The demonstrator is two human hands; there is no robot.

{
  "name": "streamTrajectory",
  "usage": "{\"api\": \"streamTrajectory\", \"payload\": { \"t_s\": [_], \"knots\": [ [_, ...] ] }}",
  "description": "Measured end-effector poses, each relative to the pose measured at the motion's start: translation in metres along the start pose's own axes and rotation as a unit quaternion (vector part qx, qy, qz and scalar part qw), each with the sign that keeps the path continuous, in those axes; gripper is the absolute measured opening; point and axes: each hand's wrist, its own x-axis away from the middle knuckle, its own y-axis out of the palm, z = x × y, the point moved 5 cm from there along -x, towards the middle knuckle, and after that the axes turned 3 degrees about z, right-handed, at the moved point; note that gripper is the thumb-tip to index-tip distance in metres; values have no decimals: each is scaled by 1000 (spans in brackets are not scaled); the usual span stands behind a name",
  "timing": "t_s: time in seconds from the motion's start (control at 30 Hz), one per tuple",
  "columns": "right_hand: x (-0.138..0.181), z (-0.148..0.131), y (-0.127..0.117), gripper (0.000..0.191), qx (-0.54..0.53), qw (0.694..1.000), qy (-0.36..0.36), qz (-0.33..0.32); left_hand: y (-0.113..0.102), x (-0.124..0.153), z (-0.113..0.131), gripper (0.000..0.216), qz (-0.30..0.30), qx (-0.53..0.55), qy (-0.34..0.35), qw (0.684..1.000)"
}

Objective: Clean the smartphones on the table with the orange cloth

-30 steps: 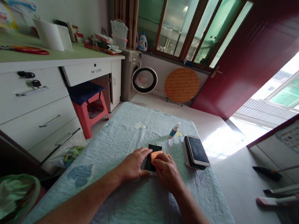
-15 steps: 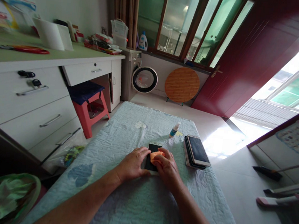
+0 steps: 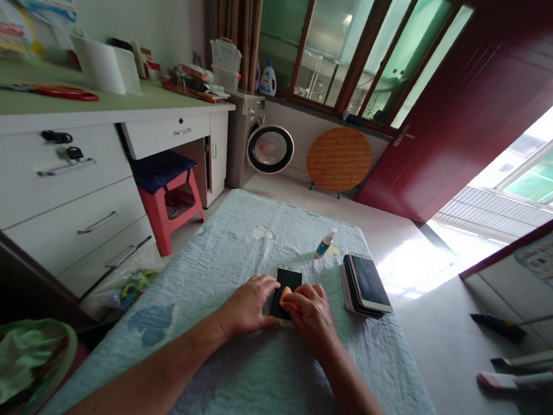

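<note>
A smartphone (image 3: 289,278) with a dark screen and pale frame lies face up on the light blue quilted cloth (image 3: 239,386). My left hand (image 3: 249,305) grips the phone by its left edge, fingers near the top and thumb at the bottom. In my right hand (image 3: 313,312) an orange cloth (image 3: 286,294) is bunched between the fingers, pressed on the screen. A small spray bottle (image 3: 325,243) with a white cap stands upright beyond the phone. To the right sits a stack of phones (image 3: 370,282), the top one with a white frame.
A white desk (image 3: 62,200) with drawers runs along the left, a red stool (image 3: 171,213) under it. Beyond the cloth are a washing machine (image 3: 244,139) with its door open and a round wooden board (image 3: 340,159). A basket (image 3: 67,350) stands at the lower left.
My right hand has drawn its fingers closer together around the orange cloth, so less of it shows and more screen is exposed. My left hand stays on the phone.
</note>
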Motion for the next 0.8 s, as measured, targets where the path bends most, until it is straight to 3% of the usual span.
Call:
{"api": "streamTrajectory", "payload": {
  "t_s": [0.13,0.33,0.8],
  "knots": [
    [0,-3,-2,10,24,1000,-3,11,0,0,1,71,-5,-5,-3,1000],
    [3,-3,2,22,14,999,-16,-25,0,0,0,72,-5,-11,-1,1000],
    [-38,38,4,22,44,996,72,-2,-1,2,3,71,-42,-57,9,997]
  ]
}}
